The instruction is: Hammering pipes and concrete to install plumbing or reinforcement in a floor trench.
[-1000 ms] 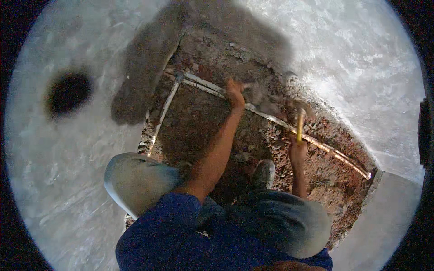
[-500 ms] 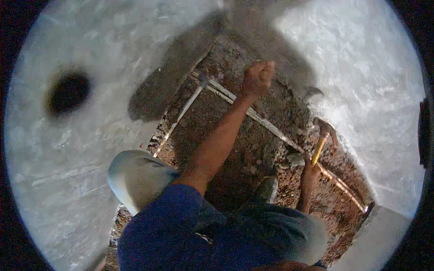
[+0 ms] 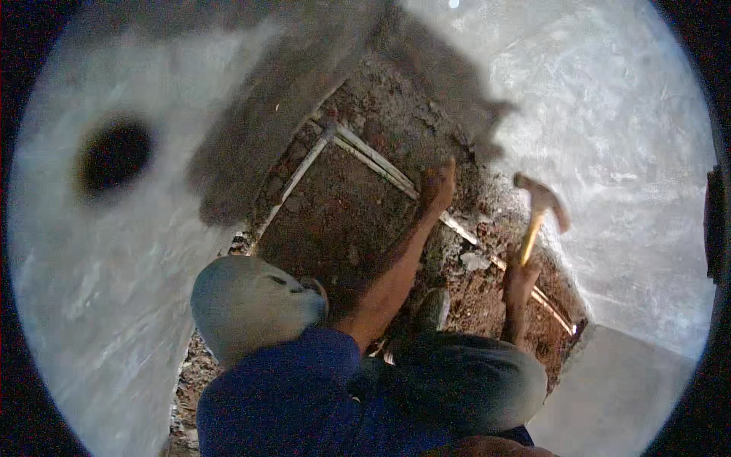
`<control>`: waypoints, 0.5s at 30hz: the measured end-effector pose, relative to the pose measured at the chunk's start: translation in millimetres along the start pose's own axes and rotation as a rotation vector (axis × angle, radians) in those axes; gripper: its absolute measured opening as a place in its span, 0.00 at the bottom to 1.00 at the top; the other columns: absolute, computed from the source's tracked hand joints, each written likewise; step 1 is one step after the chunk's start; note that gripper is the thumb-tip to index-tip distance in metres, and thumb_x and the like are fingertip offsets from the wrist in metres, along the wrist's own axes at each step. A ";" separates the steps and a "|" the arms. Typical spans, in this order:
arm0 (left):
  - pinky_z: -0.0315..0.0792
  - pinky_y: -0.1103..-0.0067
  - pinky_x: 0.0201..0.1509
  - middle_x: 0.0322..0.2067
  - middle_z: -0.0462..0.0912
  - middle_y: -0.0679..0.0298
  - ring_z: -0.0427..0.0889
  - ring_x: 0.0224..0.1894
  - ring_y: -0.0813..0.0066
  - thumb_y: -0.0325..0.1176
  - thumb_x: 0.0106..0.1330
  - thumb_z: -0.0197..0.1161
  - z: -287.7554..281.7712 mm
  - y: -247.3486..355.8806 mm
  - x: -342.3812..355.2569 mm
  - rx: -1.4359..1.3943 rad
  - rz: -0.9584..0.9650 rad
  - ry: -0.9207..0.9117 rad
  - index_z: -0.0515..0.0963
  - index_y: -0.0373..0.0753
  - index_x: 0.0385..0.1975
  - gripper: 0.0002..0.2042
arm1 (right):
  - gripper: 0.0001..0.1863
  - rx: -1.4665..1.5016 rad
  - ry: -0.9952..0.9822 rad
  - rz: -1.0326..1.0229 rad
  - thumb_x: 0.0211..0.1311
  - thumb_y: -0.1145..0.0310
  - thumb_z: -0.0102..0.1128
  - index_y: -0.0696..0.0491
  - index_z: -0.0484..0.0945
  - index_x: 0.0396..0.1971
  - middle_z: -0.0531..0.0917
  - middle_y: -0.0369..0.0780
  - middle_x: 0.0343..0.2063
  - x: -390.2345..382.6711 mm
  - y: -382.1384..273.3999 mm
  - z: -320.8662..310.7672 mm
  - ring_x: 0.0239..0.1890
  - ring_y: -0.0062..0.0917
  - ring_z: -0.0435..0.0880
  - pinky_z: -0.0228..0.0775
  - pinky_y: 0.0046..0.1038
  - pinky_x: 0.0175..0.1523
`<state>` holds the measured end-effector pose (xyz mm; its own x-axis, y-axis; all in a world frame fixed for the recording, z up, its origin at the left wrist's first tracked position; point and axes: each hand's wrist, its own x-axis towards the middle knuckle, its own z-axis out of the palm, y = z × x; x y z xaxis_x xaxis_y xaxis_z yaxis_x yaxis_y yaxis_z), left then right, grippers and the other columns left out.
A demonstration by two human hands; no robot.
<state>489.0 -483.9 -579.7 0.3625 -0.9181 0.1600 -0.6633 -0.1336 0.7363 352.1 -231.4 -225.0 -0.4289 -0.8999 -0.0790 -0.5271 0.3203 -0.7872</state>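
Note:
In the head view my right hand [image 3: 519, 283] grips the yellow handle of a hammer [image 3: 542, 199], its dark, curved metal head raised beside the pale wall. My left hand [image 3: 436, 187] is stretched forward over the dug soil, by the thin pale pipes [image 3: 378, 163]. Its fingers are curled, with one digit pointing up; what they hold, if anything, is hidden. The pipes run from a corner joint [image 3: 330, 134] down to the right, partly behind my left hand. Another thin pipe [image 3: 293, 183] leaves that joint toward my left knee.
Pale grey plastered walls [image 3: 632, 152] rise around the rough brown soil [image 3: 327, 221]. A dark shadow covers the far corner. Broken pale lumps [image 3: 474, 260] lie between my hands. A smooth grey slab [image 3: 617, 381] is at the lower right. My bent knees flank the dug area.
My left hand has come down and closer, now over the pipes. My right hand's hammer has swung up slightly and toward the wall. The view has shifted a little.

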 end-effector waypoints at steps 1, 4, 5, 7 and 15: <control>0.52 0.63 0.53 0.55 0.58 0.55 0.62 0.50 0.60 0.30 0.65 0.44 -5.7 48.4 -11.0 -0.021 0.006 0.030 0.49 0.41 0.64 0.26 | 0.14 0.009 0.023 0.023 0.59 0.67 0.52 0.62 0.73 0.38 0.75 0.41 0.27 8.7 -18.6 -5.2 0.29 0.28 0.75 0.69 0.30 0.37; 0.39 0.62 0.66 0.64 0.45 0.50 0.48 0.65 0.61 0.31 0.67 0.39 -81.1 103.9 -17.0 -0.422 0.049 0.058 0.45 0.40 0.65 0.25 | 0.12 0.035 0.242 -0.431 0.59 0.69 0.52 0.59 0.74 0.39 0.76 0.40 0.30 32.2 -54.4 -39.3 0.28 0.22 0.74 0.68 0.25 0.35; 0.33 0.63 0.67 0.64 0.43 0.49 0.40 0.68 0.62 0.31 0.68 0.36 -118.8 93.0 -2.8 -0.797 0.049 0.040 0.44 0.39 0.64 0.25 | 0.10 0.086 0.303 -0.454 0.59 0.70 0.52 0.58 0.73 0.39 0.75 0.38 0.29 37.3 -85.6 -37.7 0.26 0.21 0.72 0.67 0.24 0.32; 0.56 0.73 0.56 0.62 0.53 0.57 0.65 0.43 0.70 0.46 0.69 0.40 -195.9 179.6 4.1 -0.991 -0.125 -0.029 0.49 0.43 0.63 0.25 | 0.15 0.687 0.107 -0.545 0.60 0.59 0.51 0.53 0.71 0.41 0.74 0.39 0.34 39.8 -165.4 -82.7 0.35 0.27 0.71 0.63 0.35 0.42; 0.52 0.74 0.28 0.14 0.52 0.72 0.53 0.20 0.79 0.50 0.64 0.51 -367.6 127.2 98.9 -1.136 -0.280 0.550 0.60 0.40 0.12 0.23 | 0.16 0.992 -0.264 -0.829 0.63 0.54 0.40 0.50 0.65 0.23 0.63 0.37 0.18 101.1 -232.8 38.2 0.25 0.27 0.62 0.57 0.31 0.39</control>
<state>681.2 -454.6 -228.6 0.7981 -0.6011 -0.0417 0.3053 0.3437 0.8881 459.5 -408.2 -73.2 -0.0264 -0.7892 0.6136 0.2439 -0.6004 -0.7616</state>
